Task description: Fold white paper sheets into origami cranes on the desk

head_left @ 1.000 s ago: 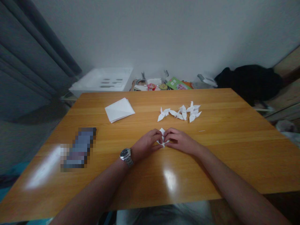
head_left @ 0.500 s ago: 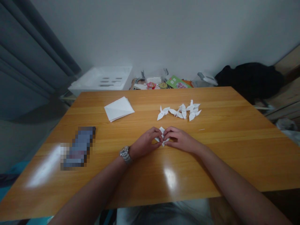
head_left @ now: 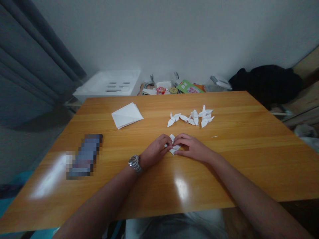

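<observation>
A small folded piece of white paper (head_left: pixel 174 151) lies flat on the wooden table in front of me, partly covered by my fingers. My left hand (head_left: pixel 156 150), with a metal watch (head_left: pixel 135 163) on its wrist, pinches the paper from the left, thumb and fingertips together near its middle. From the right, my right hand (head_left: pixel 194 148) grips the same paper, its fingers curled over the upper right edge and thumb at the lower right. Just beyond the hands sits a row of several white folded paper figures (head_left: pixel 190 119), shaped like birds.
A stack of white paper sheets (head_left: pixel 127 117) lies at the back left of the table (head_left: pixel 244 172). A dark, pixelated phone-like device (head_left: pixel 86 155) is at left. A thin white sliver (head_left: pixel 214 136) lies to the right. Behind the table stand a white tray (head_left: pixel 107 84) and assorted clutter.
The left thumb and fingertips have drawn together and shifted slightly up across the paper, baring more of its lower part. The right hand has hardly moved.
</observation>
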A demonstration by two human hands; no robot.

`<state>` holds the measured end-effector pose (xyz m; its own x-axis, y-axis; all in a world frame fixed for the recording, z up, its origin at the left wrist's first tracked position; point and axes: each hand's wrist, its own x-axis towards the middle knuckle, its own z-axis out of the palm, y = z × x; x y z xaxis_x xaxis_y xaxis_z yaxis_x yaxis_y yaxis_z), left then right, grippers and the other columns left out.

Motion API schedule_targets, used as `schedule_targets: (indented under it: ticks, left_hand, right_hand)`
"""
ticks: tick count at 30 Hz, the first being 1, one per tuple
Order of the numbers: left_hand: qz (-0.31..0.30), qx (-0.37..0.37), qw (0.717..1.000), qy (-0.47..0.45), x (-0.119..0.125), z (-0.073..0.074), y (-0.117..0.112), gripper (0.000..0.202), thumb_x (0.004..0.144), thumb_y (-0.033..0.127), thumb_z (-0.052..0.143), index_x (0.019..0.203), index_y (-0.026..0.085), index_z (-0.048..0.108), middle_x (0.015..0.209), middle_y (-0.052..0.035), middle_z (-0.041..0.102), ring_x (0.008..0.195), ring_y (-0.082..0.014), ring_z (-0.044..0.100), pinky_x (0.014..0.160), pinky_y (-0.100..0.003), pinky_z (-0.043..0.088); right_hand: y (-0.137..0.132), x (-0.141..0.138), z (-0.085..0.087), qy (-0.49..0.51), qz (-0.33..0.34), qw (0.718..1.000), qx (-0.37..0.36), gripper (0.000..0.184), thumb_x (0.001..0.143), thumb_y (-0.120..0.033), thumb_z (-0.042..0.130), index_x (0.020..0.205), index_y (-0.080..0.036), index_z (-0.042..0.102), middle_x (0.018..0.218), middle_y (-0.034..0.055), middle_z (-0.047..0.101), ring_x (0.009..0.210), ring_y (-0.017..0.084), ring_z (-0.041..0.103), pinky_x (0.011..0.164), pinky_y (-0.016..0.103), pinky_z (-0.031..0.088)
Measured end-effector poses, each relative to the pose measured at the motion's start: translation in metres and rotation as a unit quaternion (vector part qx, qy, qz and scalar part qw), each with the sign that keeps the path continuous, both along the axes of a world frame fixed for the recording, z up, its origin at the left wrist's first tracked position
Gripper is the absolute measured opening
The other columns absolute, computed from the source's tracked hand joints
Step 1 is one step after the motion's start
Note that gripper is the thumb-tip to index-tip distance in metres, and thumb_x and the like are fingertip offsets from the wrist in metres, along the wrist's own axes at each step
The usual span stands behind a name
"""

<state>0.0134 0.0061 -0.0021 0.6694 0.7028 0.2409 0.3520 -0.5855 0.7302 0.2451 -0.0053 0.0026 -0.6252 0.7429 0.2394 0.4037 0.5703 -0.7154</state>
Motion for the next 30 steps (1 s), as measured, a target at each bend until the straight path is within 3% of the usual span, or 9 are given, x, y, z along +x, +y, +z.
schedule_targets:
  ticks: [5, 11, 14, 18, 26, 30]
  left_hand:
    - [0.038, -0.003, 0.999, -0.017, 0.001, -0.004, 0.001, 0.010, 0.100, 0.026, 0.049, 0.099, 0.018, 0.055, 0.100, -0.0057, 0.059, 0.095, -0.0181, 0.057, 0.087, -0.033, 0.048]
    - [0.044, 0.015, 0.999, -0.019, -0.001, -0.001, 0.001, 0.010, 0.096, 0.026, 0.057, 0.102, 0.019, 0.055, 0.103, -0.0055, 0.057, 0.095, -0.0180, 0.056, 0.085, -0.031, 0.049]
    - [0.054, 0.045, 0.997, 0.024, -0.003, 0.001, 0.004, 0.021, 0.091, 0.026, 0.065, 0.109, 0.019, 0.058, 0.108, -0.0066, 0.058, 0.099, -0.0200, 0.057, 0.089, -0.033, 0.049]
    - [0.068, 0.085, 0.988, 0.110, -0.003, 0.004, 0.009, 0.022, 0.089, 0.024, 0.065, 0.110, 0.017, 0.064, 0.108, -0.0079, 0.060, 0.099, -0.0225, 0.057, 0.092, -0.036, 0.048]
    - [0.081, 0.089, 0.974, 0.194, 0.004, 0.014, 0.017, 0.019, 0.098, 0.028, 0.053, 0.100, 0.018, 0.070, 0.099, -0.0069, 0.063, 0.089, -0.0194, 0.062, 0.083, -0.031, 0.050]
    - [0.066, 0.088, 0.968, 0.227, 0.006, 0.021, 0.021, 0.023, 0.098, 0.031, 0.052, 0.090, 0.017, 0.069, 0.093, -0.0065, 0.063, 0.083, -0.0188, 0.062, 0.076, -0.029, 0.049]
  right_hand:
    - [0.000, -0.004, -0.003, -0.031, -0.059, 0.995, 0.076, 0.020, 0.092, -0.021, 0.064, 0.111, -0.021, 0.069, 0.108, 0.0095, 0.062, 0.102, 0.022, 0.059, 0.091, 0.037, 0.049]
    - [0.001, -0.005, -0.005, -0.074, -0.061, 0.989, 0.111, 0.018, 0.096, -0.021, 0.057, 0.104, -0.018, 0.073, 0.106, 0.0112, 0.063, 0.100, 0.023, 0.059, 0.089, 0.038, 0.050]
    - [0.001, -0.005, -0.007, -0.065, -0.066, 0.989, 0.112, 0.020, 0.098, -0.023, 0.055, 0.104, -0.020, 0.074, 0.104, 0.0104, 0.064, 0.098, 0.022, 0.060, 0.088, 0.038, 0.051]
    - [0.000, -0.008, -0.007, -0.063, -0.086, 0.990, 0.096, 0.022, 0.100, -0.024, 0.051, 0.103, -0.019, 0.072, 0.102, 0.0098, 0.065, 0.097, 0.022, 0.061, 0.088, 0.038, 0.050]
    - [-0.003, -0.018, -0.009, -0.104, -0.150, 0.978, 0.099, 0.007, 0.094, -0.022, 0.061, 0.095, -0.017, 0.066, 0.099, 0.0087, 0.061, 0.092, 0.022, 0.058, 0.084, 0.035, 0.049]
    - [0.002, -0.019, -0.009, -0.125, -0.177, 0.973, 0.082, 0.009, 0.094, -0.020, 0.060, 0.087, -0.017, 0.065, 0.093, 0.0068, 0.059, 0.087, 0.019, 0.058, 0.080, 0.031, 0.047]
